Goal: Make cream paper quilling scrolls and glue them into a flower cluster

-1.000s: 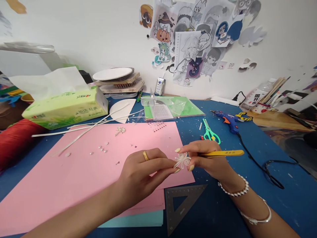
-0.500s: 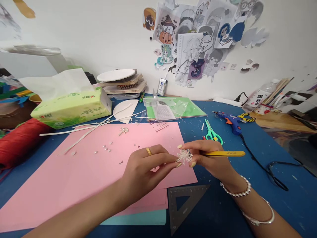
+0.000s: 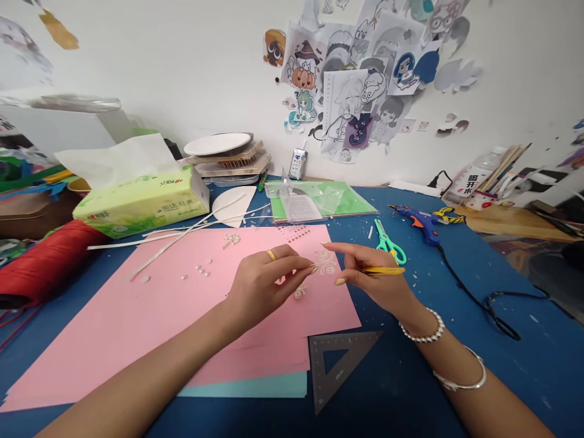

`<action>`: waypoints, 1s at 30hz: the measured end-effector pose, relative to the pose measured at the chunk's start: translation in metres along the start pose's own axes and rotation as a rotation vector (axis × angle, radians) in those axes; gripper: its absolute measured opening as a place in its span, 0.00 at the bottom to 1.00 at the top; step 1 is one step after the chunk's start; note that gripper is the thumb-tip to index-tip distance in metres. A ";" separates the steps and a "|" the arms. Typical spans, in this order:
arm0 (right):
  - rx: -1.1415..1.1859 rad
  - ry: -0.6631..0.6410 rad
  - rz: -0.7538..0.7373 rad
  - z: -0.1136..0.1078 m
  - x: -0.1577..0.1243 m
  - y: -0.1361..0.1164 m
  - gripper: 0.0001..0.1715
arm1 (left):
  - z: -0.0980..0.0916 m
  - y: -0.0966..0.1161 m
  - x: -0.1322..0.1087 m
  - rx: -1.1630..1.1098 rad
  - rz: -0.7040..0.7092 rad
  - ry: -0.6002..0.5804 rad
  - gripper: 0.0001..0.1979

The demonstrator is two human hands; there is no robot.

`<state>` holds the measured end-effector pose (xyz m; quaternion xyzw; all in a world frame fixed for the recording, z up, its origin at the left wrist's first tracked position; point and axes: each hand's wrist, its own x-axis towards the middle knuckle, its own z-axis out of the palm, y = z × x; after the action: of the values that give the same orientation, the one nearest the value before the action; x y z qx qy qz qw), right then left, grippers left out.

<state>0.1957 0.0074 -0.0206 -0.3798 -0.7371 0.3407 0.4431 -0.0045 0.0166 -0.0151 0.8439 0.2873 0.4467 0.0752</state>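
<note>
The thumb and index finger of my left hand are pinched at the left edge of a white curled-paper quilling piece, held over the pink paper. My right hand has its thumb and index finger spread apart just right of the piece. Yellow tweezers rest in that hand, their front end hidden by the fingers. Below my left fingertips another white paper curl shows, partly covered. Toward the back of the pink paper lies a small white ornament with pearls; loose pearl beads are nearby.
Green scissors and a blue glue gun lie at the right, its cord trailing forward. In front sits a triangle ruler. White paper strips, a tissue box and a red thread spool are at the left.
My right hand has drawn back from the quilling piece, its thumb and index finger opening wider. Both hands have shifted slightly up and left in view, and the piece now shows higher.
</note>
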 end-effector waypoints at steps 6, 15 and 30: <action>-0.140 0.005 -0.070 0.000 -0.001 -0.005 0.20 | 0.001 -0.001 0.001 0.049 0.053 -0.029 0.05; -0.284 0.026 -0.190 0.002 0.002 -0.007 0.15 | 0.003 -0.006 -0.001 0.082 0.113 -0.059 0.06; -0.563 -0.047 -0.166 -0.002 0.008 0.009 0.18 | 0.010 -0.017 -0.005 0.168 -0.014 -0.227 0.09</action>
<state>0.1973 0.0188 -0.0240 -0.4183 -0.8413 0.0939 0.3293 -0.0058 0.0296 -0.0313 0.8903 0.3193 0.3222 0.0397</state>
